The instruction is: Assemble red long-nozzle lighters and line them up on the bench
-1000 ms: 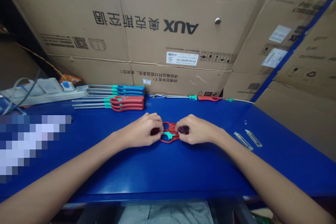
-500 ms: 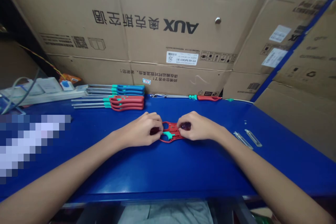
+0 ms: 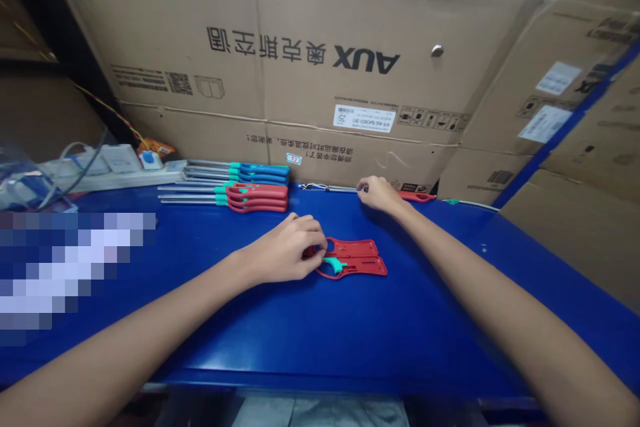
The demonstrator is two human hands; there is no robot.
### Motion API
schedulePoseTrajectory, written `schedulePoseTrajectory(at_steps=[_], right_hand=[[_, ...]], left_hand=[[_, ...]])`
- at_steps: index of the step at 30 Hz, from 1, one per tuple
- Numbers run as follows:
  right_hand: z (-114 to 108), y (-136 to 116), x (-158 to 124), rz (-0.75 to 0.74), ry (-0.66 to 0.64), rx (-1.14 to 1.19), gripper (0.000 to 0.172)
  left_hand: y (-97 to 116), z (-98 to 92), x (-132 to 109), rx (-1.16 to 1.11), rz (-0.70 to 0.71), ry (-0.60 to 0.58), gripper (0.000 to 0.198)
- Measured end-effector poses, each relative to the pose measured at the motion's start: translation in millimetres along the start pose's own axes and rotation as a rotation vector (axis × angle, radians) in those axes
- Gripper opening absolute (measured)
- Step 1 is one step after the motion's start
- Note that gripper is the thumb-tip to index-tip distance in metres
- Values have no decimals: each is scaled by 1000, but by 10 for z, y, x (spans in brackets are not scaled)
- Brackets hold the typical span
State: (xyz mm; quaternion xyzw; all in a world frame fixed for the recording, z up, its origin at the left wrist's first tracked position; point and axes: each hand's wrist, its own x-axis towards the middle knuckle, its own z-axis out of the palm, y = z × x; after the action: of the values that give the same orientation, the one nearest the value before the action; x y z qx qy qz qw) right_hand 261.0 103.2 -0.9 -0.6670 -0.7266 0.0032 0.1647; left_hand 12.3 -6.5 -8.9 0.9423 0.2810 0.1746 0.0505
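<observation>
On the blue table, two red lighter handle shells (image 3: 361,248) lie side by side, hollow sides up. A mint-green trigger (image 3: 334,264) sits in the nearer shell. My left hand (image 3: 293,248) is closed on their left end, its fingertips partly hidden. My right hand (image 3: 379,194) reaches to the back of the table, fingers pinched over the thin metal rods (image 3: 343,189). What it grips there is hidden. Just right of it shows the red handle of a stick lighter (image 3: 417,197).
Several stick lighters with red handles (image 3: 257,198) and blue handles (image 3: 265,172) are stacked at the back left. Behind them lies a white power strip (image 3: 135,178). A large cardboard box (image 3: 300,93) walls off the back. A green-tipped piece (image 3: 453,201) lies at the back right.
My right hand has left the red shells and moved away to the back of the table. My left hand stays on the shells' left end. The whole view has shifted slightly.
</observation>
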Motion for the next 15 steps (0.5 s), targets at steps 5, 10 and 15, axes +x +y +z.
schedulePoseTrajectory(at_steps=[5, 10, 15], right_hand=[[203, -126, 254, 16, -92, -32, 21], [308, -84, 332, 6, -118, -38, 15], [342, -59, 361, -5, -92, -33, 24]], left_hand=[[-12, 18, 4, 31, 26, 17, 18], [-8, 54, -10, 18, 40, 28, 14], [1, 67, -12, 22, 48, 45, 14]])
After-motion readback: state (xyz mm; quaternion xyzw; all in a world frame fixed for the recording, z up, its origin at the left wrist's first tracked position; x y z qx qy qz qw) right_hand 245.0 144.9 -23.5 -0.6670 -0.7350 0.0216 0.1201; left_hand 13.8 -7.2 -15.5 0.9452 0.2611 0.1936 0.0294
